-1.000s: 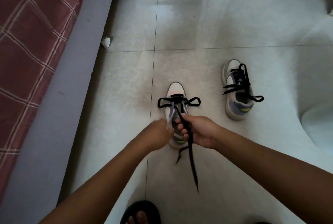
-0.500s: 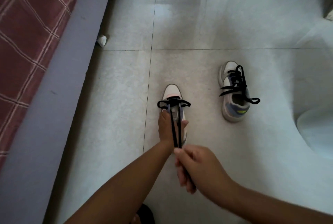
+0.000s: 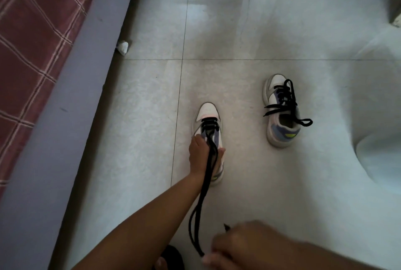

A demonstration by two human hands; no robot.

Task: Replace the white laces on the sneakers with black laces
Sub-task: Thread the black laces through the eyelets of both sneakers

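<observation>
Left hand (image 3: pixel 202 152) clamped down on the near sneaker (image 3: pixel 208 137) at centre floor; right hand (image 3: pixel 245 248), six o'clock, fingers pinched both black lace (image 3: pixel 204 187) ends taut. Soft, limp cord — probably best gripped near the tips. Finished sneaker (image 3: pixel 282 113) sat at two o'clock.

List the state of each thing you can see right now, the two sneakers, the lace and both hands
Near sneaker: upright on the floor, black lace only through the eyelets nearest the toe.
Black lace: both strands pulled back toward the person.
Far sneaker: standing alone, black-laced, ends loose and untied.
Left hand: holds the near sneaker down.
Right hand: grips the lace ends.
</observation>
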